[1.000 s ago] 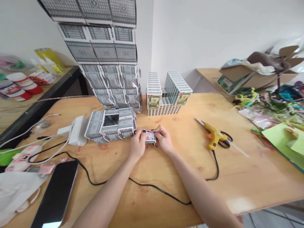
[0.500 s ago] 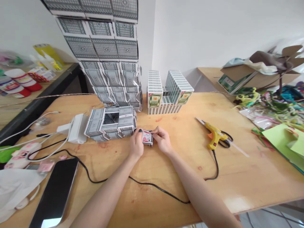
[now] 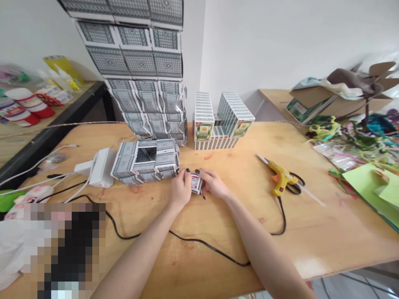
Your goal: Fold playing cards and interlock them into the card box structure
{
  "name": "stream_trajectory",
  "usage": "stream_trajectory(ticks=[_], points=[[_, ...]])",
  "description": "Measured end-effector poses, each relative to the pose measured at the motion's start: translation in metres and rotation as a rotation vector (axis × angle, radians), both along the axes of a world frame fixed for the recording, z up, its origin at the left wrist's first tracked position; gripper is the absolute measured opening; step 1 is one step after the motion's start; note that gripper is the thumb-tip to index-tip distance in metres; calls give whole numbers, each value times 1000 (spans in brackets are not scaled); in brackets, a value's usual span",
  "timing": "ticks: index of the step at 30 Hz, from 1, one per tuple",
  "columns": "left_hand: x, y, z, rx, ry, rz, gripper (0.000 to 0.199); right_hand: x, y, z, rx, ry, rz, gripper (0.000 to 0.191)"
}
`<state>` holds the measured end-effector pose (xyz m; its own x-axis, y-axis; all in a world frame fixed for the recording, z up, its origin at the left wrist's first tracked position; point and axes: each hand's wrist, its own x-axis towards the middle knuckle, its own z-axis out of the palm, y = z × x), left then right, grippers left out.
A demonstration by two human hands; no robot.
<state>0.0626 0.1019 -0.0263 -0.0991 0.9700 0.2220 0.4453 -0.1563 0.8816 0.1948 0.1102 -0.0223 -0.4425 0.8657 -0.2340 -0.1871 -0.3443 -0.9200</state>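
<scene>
Both hands meet at a small folded playing-card piece low over the wooden table. My left hand is closed on its left side, thumb at the top edge. Curled round the right side, my right hand grips it too, and a dark-nailed fingertip shows below. Just left of the hands lies a block of grey-patterned cards with a square opening in its top. Behind it rises a tall stack of similar card units. A U-shaped stack of green-and-white card boxes stands beyond the hands.
On the right lie a yellow glue gun and black-handled scissors. The gun's black cord crosses beneath both forearms. A white power strip sits left; craft scraps and a cardboard box fill the right.
The small card piece has shifted slightly right and down and is tilted more. My right fingers have moved from its top right corner to wrap round its right side.
</scene>
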Motion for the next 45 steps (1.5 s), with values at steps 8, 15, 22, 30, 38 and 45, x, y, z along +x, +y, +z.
stream_trajectory(ticks=[8, 15, 22, 30, 38, 45], points=[[-1, 0, 4, -40, -11, -65, 30, 1, -1, -2, 237, -116, -68, 32], [-2, -1, 6, -71, -25, -106, 33, 0, -3, 0, 340, -171, -101, 32], [0, 1, 3, -143, -194, -46, 39, 1, -2, -2, 292, -135, -78, 31], [0, 0, 1, -50, -9, -95, 32, -4, -3, 2, 318, -176, -83, 25], [-1, 0, 2, -45, 28, -61, 36, -5, -1, 0, 297, -186, -36, 28], [0, 0, 9, -99, -121, -42, 43, -3, -2, 0, 271, -77, -30, 31]])
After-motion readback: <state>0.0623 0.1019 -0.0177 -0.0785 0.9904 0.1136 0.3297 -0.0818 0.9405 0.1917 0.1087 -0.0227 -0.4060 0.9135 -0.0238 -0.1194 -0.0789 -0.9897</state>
